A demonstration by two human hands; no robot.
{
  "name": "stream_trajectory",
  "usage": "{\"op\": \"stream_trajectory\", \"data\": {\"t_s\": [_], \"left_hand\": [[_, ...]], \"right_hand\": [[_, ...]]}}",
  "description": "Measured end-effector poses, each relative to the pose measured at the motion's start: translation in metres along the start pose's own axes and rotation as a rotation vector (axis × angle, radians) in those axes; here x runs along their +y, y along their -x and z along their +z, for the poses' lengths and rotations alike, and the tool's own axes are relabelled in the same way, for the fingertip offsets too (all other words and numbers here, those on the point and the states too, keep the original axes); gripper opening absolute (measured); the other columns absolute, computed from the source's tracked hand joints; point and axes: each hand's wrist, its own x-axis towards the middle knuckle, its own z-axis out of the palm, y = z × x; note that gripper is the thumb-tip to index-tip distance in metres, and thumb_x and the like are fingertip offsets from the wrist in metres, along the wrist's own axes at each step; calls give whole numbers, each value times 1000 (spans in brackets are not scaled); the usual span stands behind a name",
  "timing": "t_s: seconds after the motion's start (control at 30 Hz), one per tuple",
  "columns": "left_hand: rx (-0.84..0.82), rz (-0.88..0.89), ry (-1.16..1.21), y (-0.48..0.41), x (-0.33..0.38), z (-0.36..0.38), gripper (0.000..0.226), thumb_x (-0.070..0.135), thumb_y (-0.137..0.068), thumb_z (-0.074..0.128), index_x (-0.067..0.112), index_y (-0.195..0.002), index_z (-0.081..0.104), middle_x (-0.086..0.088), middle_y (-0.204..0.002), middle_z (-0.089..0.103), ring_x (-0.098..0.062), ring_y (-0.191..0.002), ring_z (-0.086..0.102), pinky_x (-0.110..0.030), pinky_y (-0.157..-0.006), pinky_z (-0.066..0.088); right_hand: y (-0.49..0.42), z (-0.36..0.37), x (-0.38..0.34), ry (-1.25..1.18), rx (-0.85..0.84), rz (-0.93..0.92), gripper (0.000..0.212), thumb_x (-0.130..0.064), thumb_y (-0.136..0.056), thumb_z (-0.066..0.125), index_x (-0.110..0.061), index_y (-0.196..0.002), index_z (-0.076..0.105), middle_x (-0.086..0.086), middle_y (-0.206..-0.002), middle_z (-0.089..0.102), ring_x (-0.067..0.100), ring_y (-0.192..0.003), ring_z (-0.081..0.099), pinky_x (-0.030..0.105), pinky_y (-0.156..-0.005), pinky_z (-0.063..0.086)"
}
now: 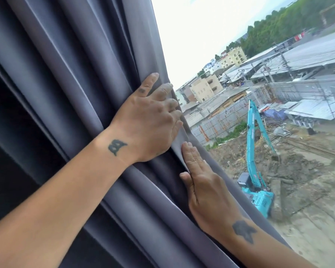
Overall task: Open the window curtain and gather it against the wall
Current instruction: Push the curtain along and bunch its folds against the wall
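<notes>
Both hands are on the curtain's free edge. The left hand (pixel 151 117) curls its fingers (pixel 167 89) around the hem, clutching a bunch of cloth, thumb lying flat on the folds. Just below it, the right hand (pixel 203 182) has its fingers (pixel 191 157) pressed together and laid flat along the same edge, thumb tucked against the fabric. The grey curtain (pixel 85 84) hangs in deep pleats across the left of the view, already drawn clear of the window pane (pixel 259 113), through which an excavator (pixel 255 171) shows. Opening looks largely done; bunching the pleats back to the wall, not visible here, seems to remain.
</notes>
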Motion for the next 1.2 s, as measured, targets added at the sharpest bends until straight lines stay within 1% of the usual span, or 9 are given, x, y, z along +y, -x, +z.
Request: {"op": "stream_trajectory", "data": {"t_s": [0.33,0.43,0.5,0.63,0.8,0.93,1.0,1.07,1.2], "left_hand": [[-45,3,-39,14,11,3,55,33,-88,27,9,-102,74,-9,-107,73,-34,-119,55,-48,-105,13],[-30,19,-51,22,12,5,53,31,-87,29,8,-107,72,-9,-112,71,-34,-122,53,-50,-106,18],[-21,25,-35,28,16,6,53,30,-87,29,7,-113,69,-10,-118,68,-34,-125,50,-50,-106,18],[-11,42,-28,40,27,7,54,30,-87,29,6,-122,63,-11,-129,61,-35,-129,45,-48,-104,15],[-26,32,-39,58,33,8,55,31,-88,28,8,-131,54,-8,-142,49,-33,-132,41,-49,-106,14],[-37,16,-34,70,38,10,55,31,-88,30,10,-134,51,-7,-145,45,-33,-134,38,-50,-107,13],[-47,6,-33,77,40,9,55,30,-88,30,10,-136,49,-6,-146,43,-33,-135,37,-50,-108,13],[-61,-4,-29,83,43,7,55,30,-89,30,10,-137,47,-6,-147,42,-32,-136,34,-50,-108,13],[-117,-45,-23,95,48,1,54,30,-90,29,9,-137,46,-7,-146,42,-31,-137,33,-50,-109,11]], "right_hand": [[14,5,1,34,-52,-32,69,-46,-95,7,6,-132,33,25,-136,41,35,-128,35,37,-103,22],[20,13,-1,37,-44,-11,69,-46,-95,7,5,-133,32,25,-137,40,38,-128,33,51,-102,32],[25,18,-2,28,-40,13,69,-47,-95,7,4,-134,29,24,-139,38,39,-129,30,65,-97,31],[41,23,-2,103,-7,26,66,-45,-96,7,6,-133,30,25,-138,37,42,-126,32,70,-92,27],[57,29,-13,170,24,52,66,-43,-98,5,5,-131,35,23,-136,38,39,-125,30,70,-88,21],[68,36,-18,188,13,80,64,-43,-98,5,3,-132,34,26,-137,39,36,-126,28,66,-92,26],[73,37,-18,165,9,67,62,-42,-98,5,2,-133,31,26,-137,38,31,-130,24,53,-101,28],[77,37,-19,117,-6,49,60,-42,-98,6,0,-134,28,26,-138,36,27,-131,18,46,-104,19],[86,40,-24,102,-31,19,58,-42,-99,6,-2,-133,28,24,-137,39,25,-130,22,49,-101,27]]}}
